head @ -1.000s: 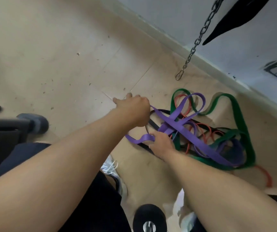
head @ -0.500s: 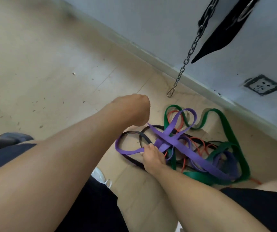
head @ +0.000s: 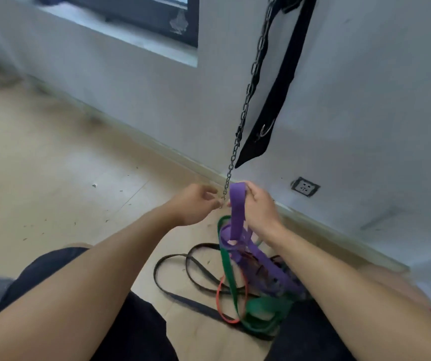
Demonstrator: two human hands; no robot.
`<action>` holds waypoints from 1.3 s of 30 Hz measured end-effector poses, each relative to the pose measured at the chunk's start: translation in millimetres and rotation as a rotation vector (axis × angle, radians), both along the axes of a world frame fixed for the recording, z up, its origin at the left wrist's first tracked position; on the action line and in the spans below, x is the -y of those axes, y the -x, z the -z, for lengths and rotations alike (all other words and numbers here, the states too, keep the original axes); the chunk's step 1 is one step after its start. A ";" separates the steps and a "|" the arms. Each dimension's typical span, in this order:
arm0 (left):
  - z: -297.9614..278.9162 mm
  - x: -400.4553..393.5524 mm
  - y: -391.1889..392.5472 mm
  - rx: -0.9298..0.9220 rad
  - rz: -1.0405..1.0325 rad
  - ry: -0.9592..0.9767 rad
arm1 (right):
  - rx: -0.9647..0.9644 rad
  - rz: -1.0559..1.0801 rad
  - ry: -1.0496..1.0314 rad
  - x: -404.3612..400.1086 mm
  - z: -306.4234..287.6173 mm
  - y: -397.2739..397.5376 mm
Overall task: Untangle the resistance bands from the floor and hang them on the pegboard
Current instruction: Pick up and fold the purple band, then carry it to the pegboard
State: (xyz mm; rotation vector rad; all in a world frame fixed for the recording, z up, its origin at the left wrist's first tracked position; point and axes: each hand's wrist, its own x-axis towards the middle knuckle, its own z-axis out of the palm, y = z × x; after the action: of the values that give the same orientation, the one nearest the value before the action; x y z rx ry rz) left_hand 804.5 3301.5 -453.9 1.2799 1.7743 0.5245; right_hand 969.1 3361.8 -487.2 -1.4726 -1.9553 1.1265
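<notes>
The purple resistance band (head: 236, 208) is hanging nearly upright, its top loop pinched in the right hand (head: 260, 207) and its lower end running into the tangled bands (head: 248, 282) lying on the pale tiled floor (head: 53, 178) beside the white wall (head: 365, 100). The left hand (head: 193, 204) is hovering just beside it, fingers loosely spread, near a hanging chain (head: 245, 110) and black strap (head: 274, 100).

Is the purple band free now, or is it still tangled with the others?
Still tangled. The right hand lifts the purple band, but the green band rises with it.
</notes>
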 end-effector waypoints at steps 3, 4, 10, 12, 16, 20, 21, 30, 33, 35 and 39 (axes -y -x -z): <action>-31.1 10.6 -14.3 0.291 0.016 -0.240 | -0.039 -0.087 -0.238 -6.9 -66.7 -4.9; -44.7 13.9 -20.0 0.349 0.028 -0.287 | -0.061 -0.100 -0.323 -7.8 -88.6 -6.4; -101.7 6.5 -42.2 0.304 -0.013 -0.575 | -0.044 -0.118 -0.662 -6.3 -170.6 -17.2; -102.1 -0.1 -43.5 0.322 -0.037 -0.574 | -0.003 -0.106 -0.649 -7.8 -166.7 -23.5; -77.5 -6.9 -31.7 0.385 -0.091 -0.425 | 0.125 -0.176 -0.427 -23.8 -132.3 -35.5; -45.8 -11.1 -12.4 0.439 -0.093 -0.301 | 0.182 -0.348 -0.174 -32.6 -99.8 -44.5; -37.0 -11.9 -8.5 0.446 -0.074 -0.269 | 0.132 -0.369 -0.117 -32.8 -90.8 -46.5; -19.2 -37.6 -7.0 0.318 -0.147 -0.206 | -0.449 -0.194 0.374 -38.9 -45.0 -33.8; -23.7 -40.1 -11.4 0.373 -0.058 -0.114 | -0.438 -0.238 0.455 -38.8 -45.0 -33.5; -25.6 -41.4 -14.5 0.449 -0.080 -0.139 | -0.398 -0.289 0.454 -37.1 -41.6 -32.2; -31.2 -42.6 -17.9 0.528 -0.215 -0.252 | -0.215 -0.253 0.233 -31.5 -32.2 -24.8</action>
State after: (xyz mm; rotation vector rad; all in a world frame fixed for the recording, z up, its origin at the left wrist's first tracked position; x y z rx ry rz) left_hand 822.4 3344.1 -422.7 0.9931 1.4289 1.1257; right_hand 993.9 3393.2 -455.0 -1.1732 -1.9481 1.5996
